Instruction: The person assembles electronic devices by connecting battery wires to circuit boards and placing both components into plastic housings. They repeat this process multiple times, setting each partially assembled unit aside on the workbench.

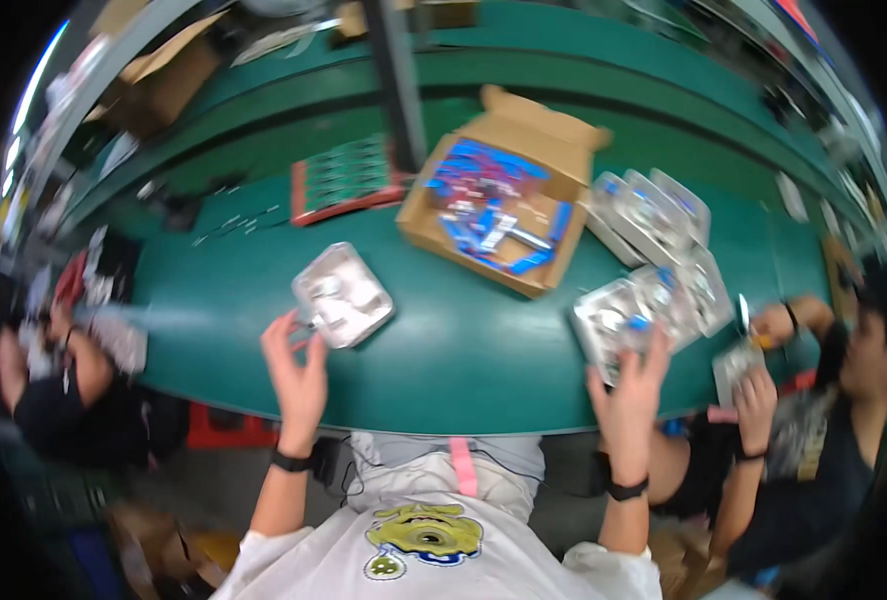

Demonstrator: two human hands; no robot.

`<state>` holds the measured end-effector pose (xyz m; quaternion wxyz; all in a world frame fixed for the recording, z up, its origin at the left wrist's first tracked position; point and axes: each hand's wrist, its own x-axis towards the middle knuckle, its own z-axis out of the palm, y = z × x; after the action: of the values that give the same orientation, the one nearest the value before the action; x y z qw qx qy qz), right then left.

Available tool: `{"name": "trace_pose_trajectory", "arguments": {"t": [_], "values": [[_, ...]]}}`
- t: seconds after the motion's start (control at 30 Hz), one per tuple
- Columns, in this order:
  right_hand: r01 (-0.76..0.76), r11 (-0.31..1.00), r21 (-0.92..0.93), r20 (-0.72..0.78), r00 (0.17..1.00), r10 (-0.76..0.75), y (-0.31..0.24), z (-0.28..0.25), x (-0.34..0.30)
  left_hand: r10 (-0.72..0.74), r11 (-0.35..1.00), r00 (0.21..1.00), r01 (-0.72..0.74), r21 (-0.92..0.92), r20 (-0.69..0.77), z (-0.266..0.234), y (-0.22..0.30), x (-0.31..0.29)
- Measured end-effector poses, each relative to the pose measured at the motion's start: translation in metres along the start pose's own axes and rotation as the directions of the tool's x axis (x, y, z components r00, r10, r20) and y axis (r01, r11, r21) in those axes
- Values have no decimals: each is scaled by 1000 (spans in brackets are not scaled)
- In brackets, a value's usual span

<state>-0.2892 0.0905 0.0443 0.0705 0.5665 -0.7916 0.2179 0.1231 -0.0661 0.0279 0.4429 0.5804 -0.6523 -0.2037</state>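
Note:
My left hand (298, 378) is at the near-left corner of a shallow silvery tray (376, 318), its thumb and fingers apart. Small pale parts, blurred, lie in this tray. On the right, my right hand (632, 400) reaches over the near edge of another silvery tray (586, 322), fingers spread. That tray contains small whitish and blue pieces. Whether the fingertips touch either tray is hard to make out through the blur. Neither hand visibly holds anything.
An open cardboard box (442, 245) with blue and red parts stands mid-table. A red tray of green boards (349, 175) is left of it. More stacked trays (686, 205) sit at right. A co-worker's hands (756, 400) hold a tray; another person (74, 370) sits at left.

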Motion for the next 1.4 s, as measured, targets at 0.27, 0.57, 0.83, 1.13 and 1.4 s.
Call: {"name": "trace_pose_trajectory", "arguments": {"t": [0.27, 0.57, 0.83, 1.13, 1.4], "values": [[-19, 997, -71, -73, 997, 14, -5, -11, 13, -132, 987, 991, 128, 101, 33, 8, -43, 46], [-145, 884, 443, 227, 973, 46, -112, -21, -23, 8, 999, 975, -15, 32, 222, 34, -32, 29], [533, 819, 211, 31, 834, -551, -177, -5, 53, 98, 978, 874, -173, 116, 475, 60, 29, -30], [399, 837, 374, 334, 784, -523, -178, 23, 63, 75, 993, 889, -109, 50, 451, 62, 48, -60], [-233, 464, 855, 305, 948, -87, -199, 9, 48, 73, 996, 840, -90, 4, 537, 23, 50, -35]]}}
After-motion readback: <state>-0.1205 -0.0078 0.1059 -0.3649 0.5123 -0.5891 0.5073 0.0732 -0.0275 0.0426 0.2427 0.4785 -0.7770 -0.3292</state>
